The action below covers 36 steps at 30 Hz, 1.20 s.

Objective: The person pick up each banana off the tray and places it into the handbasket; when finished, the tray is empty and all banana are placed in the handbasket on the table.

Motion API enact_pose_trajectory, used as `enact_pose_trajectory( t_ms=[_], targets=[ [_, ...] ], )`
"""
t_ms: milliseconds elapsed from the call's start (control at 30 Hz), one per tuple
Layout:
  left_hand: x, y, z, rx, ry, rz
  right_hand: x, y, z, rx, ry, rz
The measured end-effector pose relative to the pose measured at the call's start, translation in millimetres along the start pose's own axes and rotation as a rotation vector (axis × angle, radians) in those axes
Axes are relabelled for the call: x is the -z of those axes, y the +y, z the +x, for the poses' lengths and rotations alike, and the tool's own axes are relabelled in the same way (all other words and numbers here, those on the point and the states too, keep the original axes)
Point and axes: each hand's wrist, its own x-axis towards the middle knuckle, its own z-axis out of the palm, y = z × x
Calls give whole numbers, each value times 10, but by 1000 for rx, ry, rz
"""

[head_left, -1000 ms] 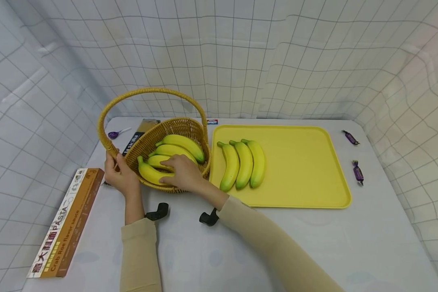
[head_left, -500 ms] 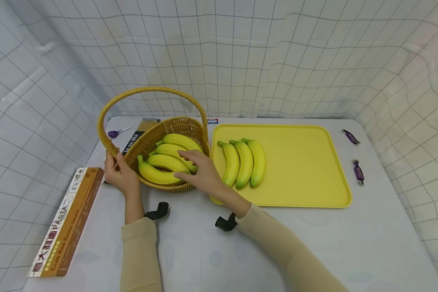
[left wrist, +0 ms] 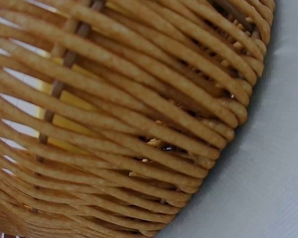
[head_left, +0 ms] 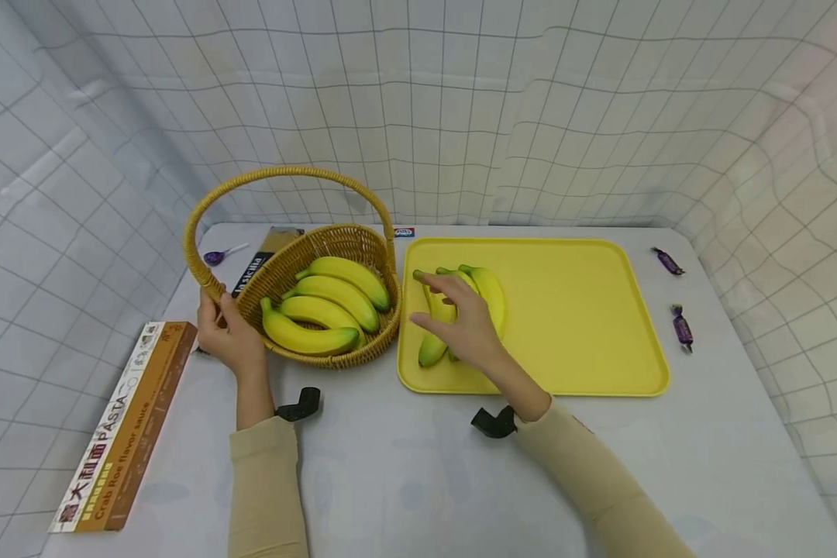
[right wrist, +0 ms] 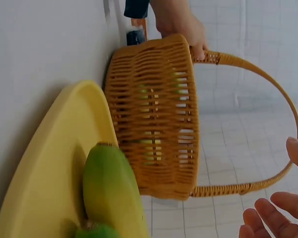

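Observation:
A wicker basket (head_left: 373,252) with a tall hoop handle stands at the left of the table and holds a bunch of yellow bananas (head_left: 324,302). My left hand (head_left: 225,333) grips the foot of the handle at the basket's left rim. The left wrist view is filled by the basket's weave (left wrist: 139,124). Beside the basket lies a yellow tray (head_left: 572,310) with three bananas (head_left: 491,291). My right hand (head_left: 460,316) hovers over these with fingers spread. In the right wrist view its fingertips (right wrist: 268,218) are apart from the banana (right wrist: 109,183).
A long pasta box (head_left: 122,434) lies at the table's left edge. A dark box (head_left: 254,267) and a purple lollipop (head_left: 216,256) sit behind the basket. Two purple candies (head_left: 669,262) (head_left: 682,327) lie right of the tray. Checked cloth walls surround the table.
My right hand has left the bananas in the basket and moved right, over the three bananas on the tray. The left hand and basket have stayed put.

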Motion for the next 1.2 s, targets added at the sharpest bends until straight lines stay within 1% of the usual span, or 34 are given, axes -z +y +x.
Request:
enact_pose_trajectory(
  t_ms=[233,367,500,733,833,1067,1200],
  targets=[
    [7,-9,-6,13,-2,-1,352,213,-130,-62,97,-60],
    [17,-15,-8,4,-3,-2,477,361,-189,-112,132,-75],
    [25,-26,-6,1,-4,-3,562,488,-224,-184,139,-88],
    [16,-3,-20,9,2,-3,615,657,-251,-316,116,-71],
    [8,14,-21,22,8,-14,615,713,-250,-347,108,-71],
    [5,-1,-10,9,-3,-14,596,816,-234,-429,77,-64],
    [2,-11,-5,22,-2,-16,579,874,-231,-477,50,-68]
  ],
)
